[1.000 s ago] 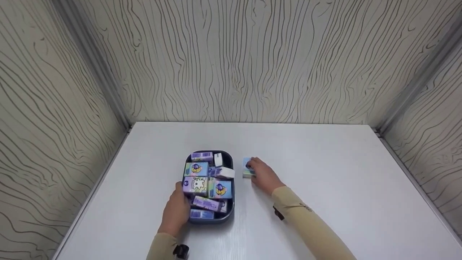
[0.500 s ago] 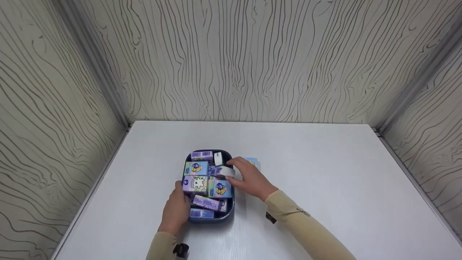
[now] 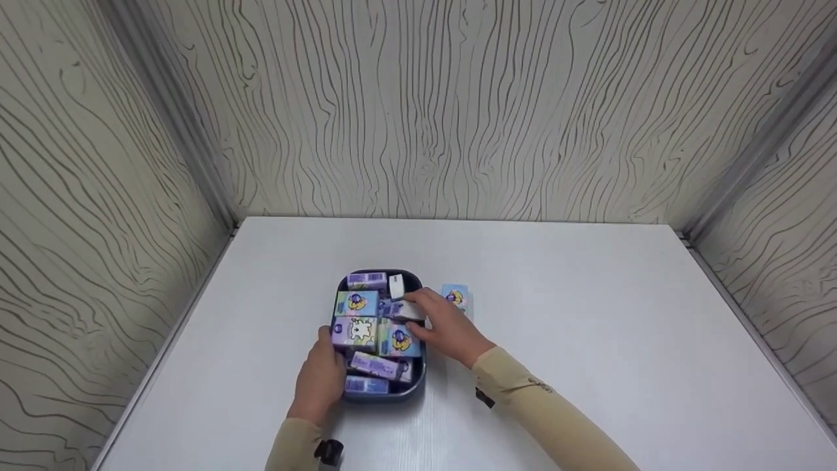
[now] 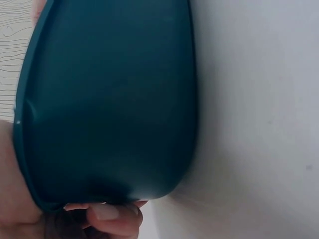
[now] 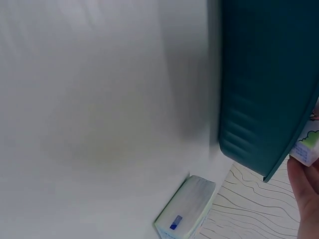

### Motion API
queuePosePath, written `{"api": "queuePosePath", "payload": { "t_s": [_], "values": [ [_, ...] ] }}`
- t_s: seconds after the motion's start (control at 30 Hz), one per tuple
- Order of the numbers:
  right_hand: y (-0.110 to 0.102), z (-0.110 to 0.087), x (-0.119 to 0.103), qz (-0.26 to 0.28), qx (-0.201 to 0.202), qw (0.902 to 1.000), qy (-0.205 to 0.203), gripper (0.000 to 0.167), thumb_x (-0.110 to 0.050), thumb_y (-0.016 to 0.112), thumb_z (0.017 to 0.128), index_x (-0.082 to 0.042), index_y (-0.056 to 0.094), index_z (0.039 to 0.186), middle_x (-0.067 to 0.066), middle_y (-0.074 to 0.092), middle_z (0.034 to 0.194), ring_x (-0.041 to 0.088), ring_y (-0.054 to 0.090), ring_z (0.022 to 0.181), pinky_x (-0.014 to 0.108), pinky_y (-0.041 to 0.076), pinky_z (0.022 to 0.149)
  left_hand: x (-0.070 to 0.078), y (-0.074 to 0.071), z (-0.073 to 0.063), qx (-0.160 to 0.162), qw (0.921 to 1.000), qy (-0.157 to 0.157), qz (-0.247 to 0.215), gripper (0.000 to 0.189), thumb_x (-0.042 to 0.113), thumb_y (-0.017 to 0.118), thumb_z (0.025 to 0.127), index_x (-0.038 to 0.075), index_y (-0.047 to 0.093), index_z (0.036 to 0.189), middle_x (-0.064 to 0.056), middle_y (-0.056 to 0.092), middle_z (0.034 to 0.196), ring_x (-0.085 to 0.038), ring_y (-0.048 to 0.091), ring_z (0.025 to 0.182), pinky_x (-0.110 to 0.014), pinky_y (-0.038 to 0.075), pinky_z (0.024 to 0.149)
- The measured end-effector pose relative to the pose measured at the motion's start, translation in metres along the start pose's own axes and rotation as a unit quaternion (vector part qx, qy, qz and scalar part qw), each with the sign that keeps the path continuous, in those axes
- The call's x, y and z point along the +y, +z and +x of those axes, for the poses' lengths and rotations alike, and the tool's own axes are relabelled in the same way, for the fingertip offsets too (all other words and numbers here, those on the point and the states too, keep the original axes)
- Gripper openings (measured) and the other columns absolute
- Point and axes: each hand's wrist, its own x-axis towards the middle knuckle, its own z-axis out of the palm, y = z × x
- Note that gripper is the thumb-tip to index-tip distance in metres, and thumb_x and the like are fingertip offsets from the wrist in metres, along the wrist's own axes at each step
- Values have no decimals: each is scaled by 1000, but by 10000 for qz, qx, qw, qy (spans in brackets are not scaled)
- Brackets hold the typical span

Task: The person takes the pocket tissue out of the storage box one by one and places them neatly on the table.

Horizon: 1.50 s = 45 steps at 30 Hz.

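A dark teal bin (image 3: 386,398), filled with small printed tissue packs, stands on the table in the head view. My left hand (image 3: 318,379) grips its left side; in the left wrist view curled fingers (image 4: 117,221) press against the bin's wall (image 4: 109,109). At the right rim, my right hand (image 3: 451,330) pinches a purple-and-white tissue pack (image 3: 407,310) lying on the others. The right wrist view shows that pack (image 5: 306,149) above the rim, with a finger against it. A light-blue tissue pack (image 3: 456,296) lies on the table just right of the bin.
The white table (image 3: 588,307) extends on both sides of the bin. Patterned panels (image 3: 418,118) enclose it at the back and sides. Other tissue packs (image 3: 356,303) lie in the bin at various angles, several near rim height.
My right hand has let go of the light-blue pack on the table, moved left to the bin and taken hold of a pack there. My left hand stays on the bin.
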Motion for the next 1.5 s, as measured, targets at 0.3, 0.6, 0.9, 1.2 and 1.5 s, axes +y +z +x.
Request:
{"api": "queuePosePath", "payload": {
  "t_s": [0.3,0.6,0.9,1.2,1.5],
  "values": [
    [-3,-1,3,-137,259,9988,-399,36,-14,66,91,-8,55,125,1,56,120,13,54,113,32,45,95,2,1,0,44,9999,92,5,50,9,39,99,-8,24,143,-29,49,130,-42,50,118,-53,43,95],
    [-26,-4,-2,-259,737,9941,-755,36,-8,69,87,-10,58,121,-2,58,113,8,56,102,25,49,85,2,1,0,36,10000,60,62,51,8,39,98,-9,23,143,-30,49,130,-43,50,118,-53,43,94],
    [-59,-16,10,-459,1001,9907,-803,39,-4,71,84,-9,57,121,-3,57,114,8,56,105,25,49,89,-1,0,2,-25,9999,-42,105,50,9,38,100,-7,21,144,-29,47,132,-42,49,120,-53,42,96],
    [-76,-38,39,-776,962,9920,-269,40,-5,71,84,-10,57,121,-6,56,113,7,56,104,26,48,91,-4,-3,2,-89,9998,-168,66,49,10,38,101,-5,22,144,-28,47,134,-41,50,120,-53,42,96],
    [-78,-58,64,-1095,878,9883,601,35,-9,70,85,-9,57,117,2,59,114,18,56,109,37,47,93,0,-1,-1,67,9996,101,253,46,10,38,99,-8,25,140,-29,53,124,-42,56,110,-53,46,87]
  ]
}}
